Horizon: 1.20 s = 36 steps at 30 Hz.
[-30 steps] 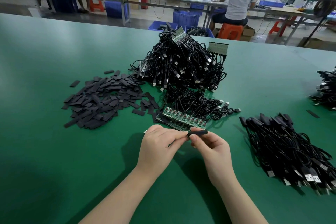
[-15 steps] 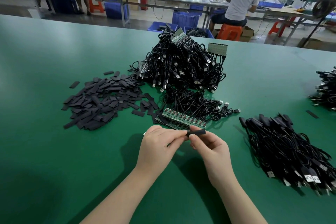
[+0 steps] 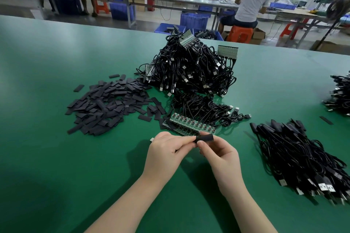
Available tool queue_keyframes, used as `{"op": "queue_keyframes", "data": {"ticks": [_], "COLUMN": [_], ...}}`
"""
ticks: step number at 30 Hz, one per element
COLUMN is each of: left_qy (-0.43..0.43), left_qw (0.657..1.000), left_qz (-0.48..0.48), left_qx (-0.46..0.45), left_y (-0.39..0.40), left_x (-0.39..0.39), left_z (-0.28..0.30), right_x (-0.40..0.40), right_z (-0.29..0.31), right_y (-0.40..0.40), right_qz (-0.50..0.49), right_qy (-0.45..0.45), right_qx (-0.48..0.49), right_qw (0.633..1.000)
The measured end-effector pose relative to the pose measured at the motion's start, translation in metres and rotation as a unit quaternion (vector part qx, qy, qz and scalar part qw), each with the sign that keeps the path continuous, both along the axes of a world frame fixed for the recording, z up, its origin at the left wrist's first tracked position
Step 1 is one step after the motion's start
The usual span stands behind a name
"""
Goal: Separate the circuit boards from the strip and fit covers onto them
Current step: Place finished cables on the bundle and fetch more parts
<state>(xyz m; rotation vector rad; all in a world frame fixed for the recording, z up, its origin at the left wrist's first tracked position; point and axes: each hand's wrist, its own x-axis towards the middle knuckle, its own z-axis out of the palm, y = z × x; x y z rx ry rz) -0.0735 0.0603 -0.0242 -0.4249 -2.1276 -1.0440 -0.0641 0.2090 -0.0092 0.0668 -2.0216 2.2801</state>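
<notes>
From the head view, a matte green bench point(image 3: 56, 157) carries a loose heap of flat black rectangular covers point(image 3: 106, 108), a tangled glossy pile of black cables point(image 3: 189, 70), and a green strip of circuit boards point(image 3: 191, 123) studded with small parts. Just in front of that strip, a black cover point(image 3: 205, 138) is held above the bench between both hands. The left hand point(image 3: 166, 153) pinches its left end with curled fingers; the right hand point(image 3: 220, 154) pinches it with thumb and forefinger. Finished sleeved cables point(image 3: 303, 157) lie to the right.
</notes>
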Motion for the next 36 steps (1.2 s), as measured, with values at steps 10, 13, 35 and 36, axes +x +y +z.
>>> {"op": "queue_keyframes", "data": {"ticks": [10,13,35,36], "left_qy": [-0.028,-0.032,-0.070,-0.066], "left_qw": [1.000,0.999,0.997,0.997], "left_qz": [0.003,0.006,0.030,0.030], "left_qx": [0.011,0.015,0.026,0.022], "left_y": [0.004,0.004,0.004,0.004], "left_x": [0.004,0.005,0.006,0.006], "left_z": [0.002,0.002,0.005,0.005], "right_x": [0.003,0.004,0.008,0.008], "right_z": [-0.005,-0.005,-0.009,-0.008], "right_y": [-0.002,-0.003,-0.015,-0.015], "right_qz": [-0.065,-0.056,-0.027,-0.021], "right_qy": [0.055,0.061,0.055,0.058], "right_qx": [0.080,0.093,0.138,0.153], "right_qw": [0.993,0.992,0.989,0.986]}}
